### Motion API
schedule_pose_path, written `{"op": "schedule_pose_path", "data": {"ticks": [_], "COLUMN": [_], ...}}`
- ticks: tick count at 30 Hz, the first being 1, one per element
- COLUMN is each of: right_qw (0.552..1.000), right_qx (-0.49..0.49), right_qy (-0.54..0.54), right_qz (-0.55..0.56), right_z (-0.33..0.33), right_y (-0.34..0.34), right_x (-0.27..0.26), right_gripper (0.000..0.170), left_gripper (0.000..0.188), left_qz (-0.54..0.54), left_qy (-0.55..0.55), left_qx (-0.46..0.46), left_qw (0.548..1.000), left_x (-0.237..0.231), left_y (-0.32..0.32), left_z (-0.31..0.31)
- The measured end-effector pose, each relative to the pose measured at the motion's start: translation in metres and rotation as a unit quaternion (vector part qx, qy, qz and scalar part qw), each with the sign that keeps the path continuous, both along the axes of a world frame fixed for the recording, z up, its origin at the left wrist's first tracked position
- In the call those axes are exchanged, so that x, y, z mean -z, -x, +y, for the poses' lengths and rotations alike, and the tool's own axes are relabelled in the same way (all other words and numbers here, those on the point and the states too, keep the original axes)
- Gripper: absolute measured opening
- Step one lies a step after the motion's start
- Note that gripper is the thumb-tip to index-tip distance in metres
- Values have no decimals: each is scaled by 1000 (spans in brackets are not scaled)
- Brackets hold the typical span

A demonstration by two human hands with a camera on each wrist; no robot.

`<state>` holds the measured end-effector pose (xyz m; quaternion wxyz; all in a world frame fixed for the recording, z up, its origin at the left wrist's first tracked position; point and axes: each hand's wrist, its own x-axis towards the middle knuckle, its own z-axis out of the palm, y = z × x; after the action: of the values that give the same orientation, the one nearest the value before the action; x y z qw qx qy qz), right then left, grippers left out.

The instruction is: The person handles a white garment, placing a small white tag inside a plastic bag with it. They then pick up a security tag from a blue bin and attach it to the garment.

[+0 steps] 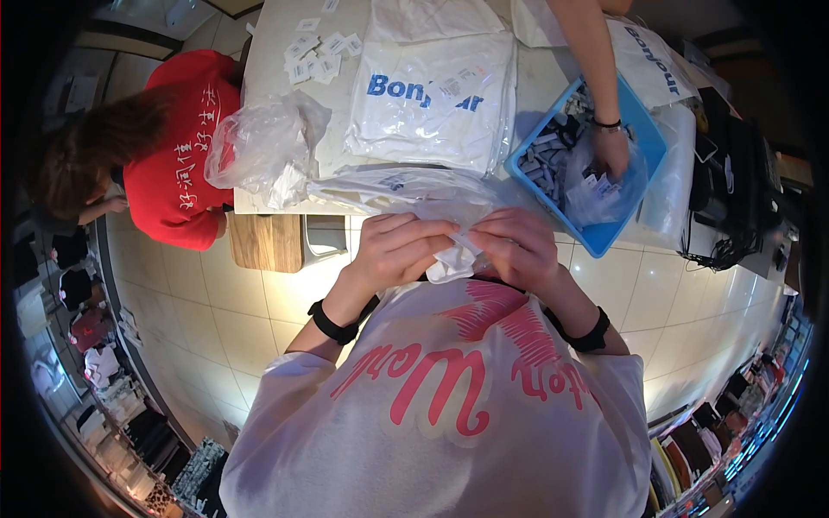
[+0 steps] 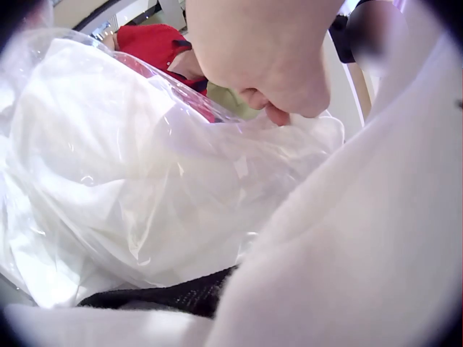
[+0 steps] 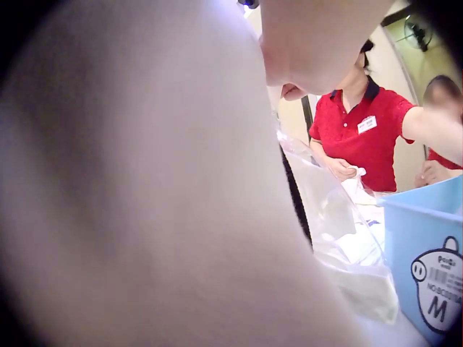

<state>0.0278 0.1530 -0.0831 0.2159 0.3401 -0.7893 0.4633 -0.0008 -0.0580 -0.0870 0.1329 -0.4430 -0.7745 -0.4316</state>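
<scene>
Two hands meet over one bagged white cloth (image 2: 123,166) at the near edge of the tabletop (image 1: 341,95), the left hand (image 1: 389,250) at nine o'clock of its gathered end and the right hand (image 1: 522,250) at three. Fingers of both pinch that crumpled end; whether they grip cloth, film or both, I cannot tell.

It should prove light and limp, soft inside, with slick, glossy film that may slide over the cloth. A firm hold probably needs film and fabric caught together, near the corners; film pinched alone might stretch or tear. Little looks breakable.

At two o'clock, a blue basket (image 3: 419,220) holds many small grey and dark pieces (image 1: 540,164), too small to identify, plus a clear bag of printed tags (image 1: 596,194), where another person's hand (image 1: 611,154) reaches in. At ten o'clock, a crumpled clear bag (image 1: 268,142) contains something whitish. Flat "Bonjour" packs (image 1: 414,129), white under clear film, lie at twelve; loose labels (image 1: 324,65) scatter at eleven.
</scene>
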Motion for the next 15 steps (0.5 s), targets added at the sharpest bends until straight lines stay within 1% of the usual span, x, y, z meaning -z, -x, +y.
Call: {"op": "schedule_pose_path", "data": {"ticks": [4,6,7,9,10,12,13,14,15], "right_qw": [1000,1000,1000,1000,1000,1000,1000,999,997], "right_qx": [-15,-9,-6,9,16,9,13,9,4], "right_qy": [-1,2,2,-7,-12,15,20,27,12], "right_qz": [-3,-1,1,-8,-3,-8,-9,-42,-74], "right_z": [-4,-5,-5,-4,-4,-3,-2,0,3], "right_y": [-8,-9,-9,-10,-11,-14,-16,-16,-15], "right_x": [5,5,5,2,2,7,12,9,4], "right_gripper": [32,33,33,34,34,35,36,32,28], "left_gripper": [10,12,12,16,16,18,18,18,18], "left_qz": [-3,-60,-58,-103,-99,-213,-204,-193,-159], "left_qy": [-8,-61,-61,-88,-93,-169,-121,-75,-78], "left_qx": [5,-12,-9,-44,-36,-63,-61,-59,-31], "left_qw": [1000,996,996,990,990,960,970,977,984], "left_x": [3,5,5,2,7,21,11,2,1], "left_y": [-2,-5,-7,-9,-12,-18,-17,-13,-8], "left_z": [0,4,4,7,7,6,5,4,5]}}
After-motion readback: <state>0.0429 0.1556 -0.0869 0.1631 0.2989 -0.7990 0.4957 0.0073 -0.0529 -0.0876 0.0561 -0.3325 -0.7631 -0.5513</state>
